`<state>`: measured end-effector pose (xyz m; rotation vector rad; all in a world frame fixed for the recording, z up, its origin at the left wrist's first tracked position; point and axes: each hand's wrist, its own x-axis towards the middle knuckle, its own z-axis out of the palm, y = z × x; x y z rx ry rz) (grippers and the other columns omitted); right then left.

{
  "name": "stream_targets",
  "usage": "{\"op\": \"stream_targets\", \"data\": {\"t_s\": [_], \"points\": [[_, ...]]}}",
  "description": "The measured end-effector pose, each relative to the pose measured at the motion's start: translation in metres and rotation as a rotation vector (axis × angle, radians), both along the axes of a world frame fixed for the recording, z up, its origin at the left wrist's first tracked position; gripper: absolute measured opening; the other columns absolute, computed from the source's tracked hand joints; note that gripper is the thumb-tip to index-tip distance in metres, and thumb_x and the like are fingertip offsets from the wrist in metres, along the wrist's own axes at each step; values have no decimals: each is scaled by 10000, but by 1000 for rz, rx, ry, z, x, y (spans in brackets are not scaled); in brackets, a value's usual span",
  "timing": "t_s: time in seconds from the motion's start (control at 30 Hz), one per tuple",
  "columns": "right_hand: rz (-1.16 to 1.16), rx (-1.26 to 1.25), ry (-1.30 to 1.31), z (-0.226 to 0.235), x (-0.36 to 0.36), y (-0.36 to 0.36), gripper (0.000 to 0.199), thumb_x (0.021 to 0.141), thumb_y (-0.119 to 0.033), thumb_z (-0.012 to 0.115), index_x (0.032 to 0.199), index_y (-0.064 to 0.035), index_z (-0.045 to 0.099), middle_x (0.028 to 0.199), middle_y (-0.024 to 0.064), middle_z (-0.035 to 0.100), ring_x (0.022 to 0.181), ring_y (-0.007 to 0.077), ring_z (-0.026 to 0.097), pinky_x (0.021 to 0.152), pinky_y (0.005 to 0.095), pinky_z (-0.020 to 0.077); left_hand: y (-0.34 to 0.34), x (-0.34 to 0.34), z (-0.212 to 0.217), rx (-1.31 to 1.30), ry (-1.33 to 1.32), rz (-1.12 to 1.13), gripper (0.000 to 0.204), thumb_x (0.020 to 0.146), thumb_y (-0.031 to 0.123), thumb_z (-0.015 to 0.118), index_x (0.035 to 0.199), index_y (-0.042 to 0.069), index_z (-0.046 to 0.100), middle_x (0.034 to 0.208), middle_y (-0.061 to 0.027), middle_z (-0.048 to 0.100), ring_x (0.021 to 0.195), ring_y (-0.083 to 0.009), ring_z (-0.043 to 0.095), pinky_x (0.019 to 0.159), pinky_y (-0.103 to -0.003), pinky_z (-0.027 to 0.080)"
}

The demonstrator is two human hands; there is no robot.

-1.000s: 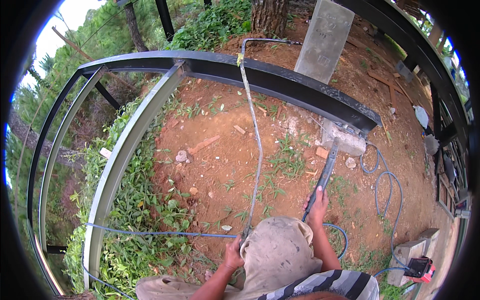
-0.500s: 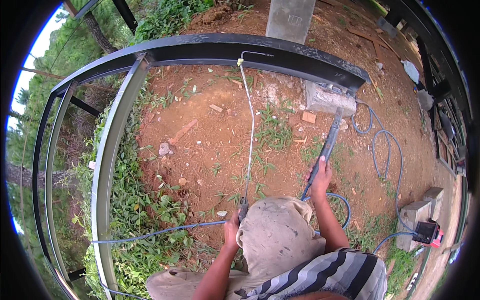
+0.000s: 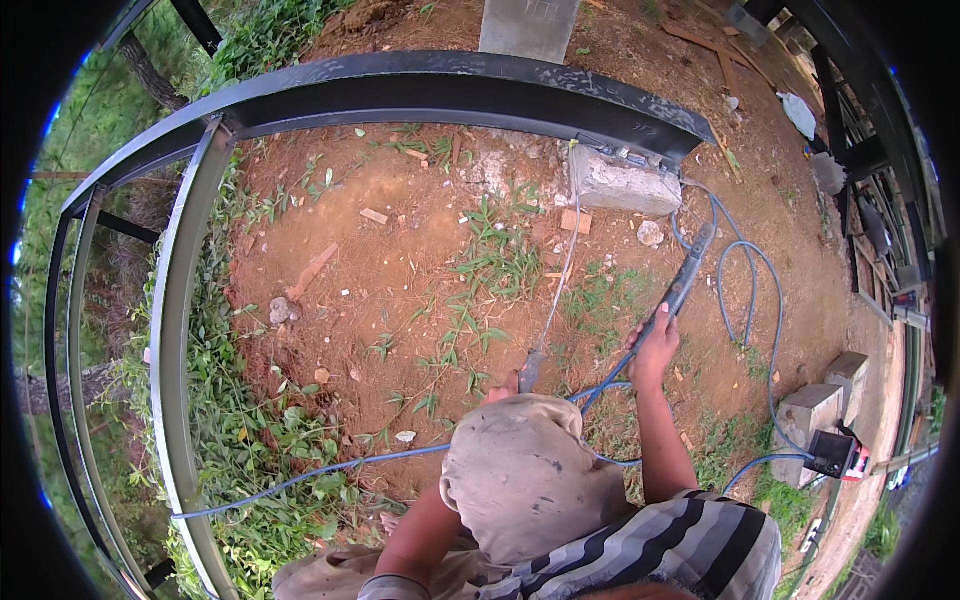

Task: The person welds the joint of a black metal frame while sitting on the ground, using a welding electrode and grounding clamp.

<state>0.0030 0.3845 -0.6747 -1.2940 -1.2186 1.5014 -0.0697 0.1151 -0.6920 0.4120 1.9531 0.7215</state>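
Note:
My left hand (image 3: pixel 503 388) is closed round the dark handle of a long thin rod (image 3: pixel 561 284), partly hidden behind stained beige cloth (image 3: pixel 540 470). The rod slants away to the right, its far end near the underside of a black steel beam (image 3: pixel 400 95), by a concrete block (image 3: pixel 625 185). Whether it touches the beam I cannot tell. In my right hand (image 3: pixel 655 345) is a long, dark, bar-like tool (image 3: pixel 688 268). It points up and right over the soil, short of the block. A blue cable (image 3: pixel 600 389) runs to its lower end.
Grey steel members (image 3: pixel 185 300) join the beam at left, above leafy plants (image 3: pixel 240 440). Blue cable loops (image 3: pixel 777 300) lie at right, leading to a small black box (image 3: pixel 830 455) by concrete blocks (image 3: pixel 805 415). A concrete post (image 3: pixel 530 28) stands beyond the beam.
The rod in my left hand has swung right, from the beam's middle toward the concrete block. The tool in my right hand has drawn back from the block. The view has shifted.

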Motion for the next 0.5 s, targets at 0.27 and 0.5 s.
{"op": "stream_targets", "data": {"t_s": [0.27,0.5], "points": [[61,75,-84,-10,-12,15,336,1061,-406,561,945,-104,471,645,38,519,445,146,519,393,311,425,20,5,1,-16,-5,-50,448,945,385,599,1202,35,485,1070,-342,682,1058,-527,654,902,-601,484],[143,132,-161,-6,-34,15,350,1060,-400,564,946,-82,470,636,37,518,447,147,537,393,313,441,20,12,-12,40,16,-28,446,955,366,564,1236,32,472,1127,-349,676,1127,-521,642,964,-604,463]]}}
